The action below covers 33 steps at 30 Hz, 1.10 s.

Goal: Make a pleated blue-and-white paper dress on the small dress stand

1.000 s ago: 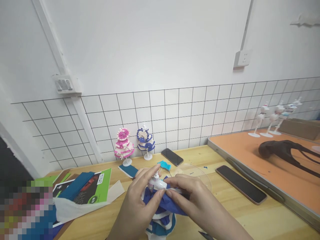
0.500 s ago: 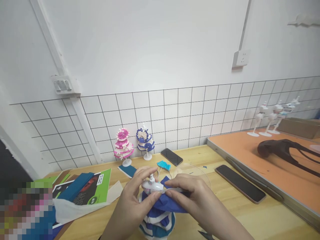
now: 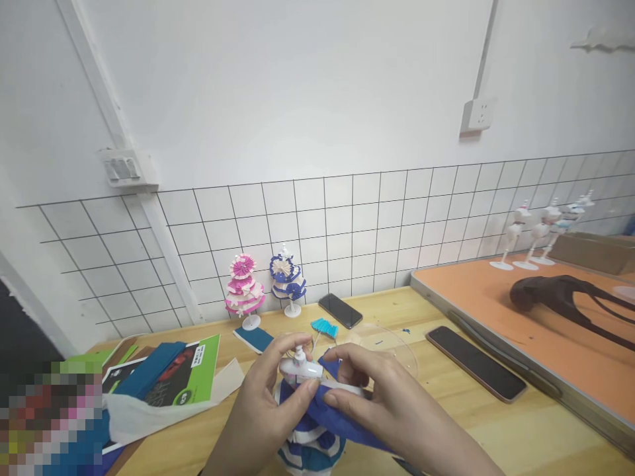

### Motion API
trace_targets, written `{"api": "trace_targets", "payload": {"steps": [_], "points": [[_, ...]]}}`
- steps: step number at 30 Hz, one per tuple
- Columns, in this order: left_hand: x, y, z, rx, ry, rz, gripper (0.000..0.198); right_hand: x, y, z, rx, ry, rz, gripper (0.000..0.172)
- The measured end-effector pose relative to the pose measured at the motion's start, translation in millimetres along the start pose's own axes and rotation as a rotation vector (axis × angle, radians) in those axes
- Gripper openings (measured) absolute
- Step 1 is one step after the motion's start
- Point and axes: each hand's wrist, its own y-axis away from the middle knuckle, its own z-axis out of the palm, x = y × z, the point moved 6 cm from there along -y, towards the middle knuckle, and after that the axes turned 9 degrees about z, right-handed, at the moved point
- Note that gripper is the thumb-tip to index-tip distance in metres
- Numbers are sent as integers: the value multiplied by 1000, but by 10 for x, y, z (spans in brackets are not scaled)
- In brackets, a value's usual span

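Observation:
A small white mannequin (image 3: 301, 369) stands upright at the front centre, dressed in a tiered skirt (image 3: 313, 449) of blue, white and teal. My left hand (image 3: 265, 396) grips its upper body, thumb in front and fingers behind the neck. Beside it, my right hand (image 3: 380, 390) pinches a dark blue paper strip (image 3: 342, 423) with a white edge against the mannequin's right side. The strip hangs down over the skirt. Part of the strip is hidden under my right fingers.
Two dressed mannequins, pink (image 3: 245, 291) and blue (image 3: 289, 281), stand by the wall grid. Two phones (image 3: 340, 311) (image 3: 476, 363), a turquoise pleated piece (image 3: 325, 328) and a clear disc (image 3: 404, 350) lie on the table. Papers (image 3: 198, 377) fill the left; an orange board (image 3: 461, 291) is at right.
My right index finger has lifted off the strip and bent back. The blue strip now hangs lower across the skirt, and its white part shows more between the hands.

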Motion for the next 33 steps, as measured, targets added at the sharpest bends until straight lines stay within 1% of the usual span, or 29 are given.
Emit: {"api": "trace_targets", "payload": {"steps": [2, 5, 8, 11, 13, 15, 17, 19, 24, 27, 33], "points": [[23, 2, 3, 34, -8, 19, 35, -17, 8, 5, 0, -17, -4, 36], [55, 2, 5, 75, -27, 43, 33, -110, 60, -46, 56, -15, -92, 44], [61, -7, -8, 106, -23, 19, 32, -242, 152, -87, 128, 94, -270, 40], [43, -25, -24, 127, 28, -36, 34, -323, 209, -23, 158, 267, -443, 28], [31, -39, -45, 161, 56, -61, 36, -352, 212, 30, 239, 359, -539, 21], [30, -53, -75, 213, 74, -60, 38, -384, 207, 70, 371, 414, -628, 19], [33, -63, -88, 245, 100, -64, 40, -414, 203, 100, 494, 435, -688, 18], [43, -68, -87, 254, 126, -75, 41, -440, 204, 123, 562, 432, -723, 18], [78, -66, -97, 268, 135, -85, 39, -503, 264, 157, 568, 425, -826, 30], [71, -70, -119, 286, 129, -92, 38, -531, 310, 171, 562, 444, -885, 33], [47, -93, -167, 314, 83, -92, 35, -510, 279, 228, 502, 438, -893, 35]]}}
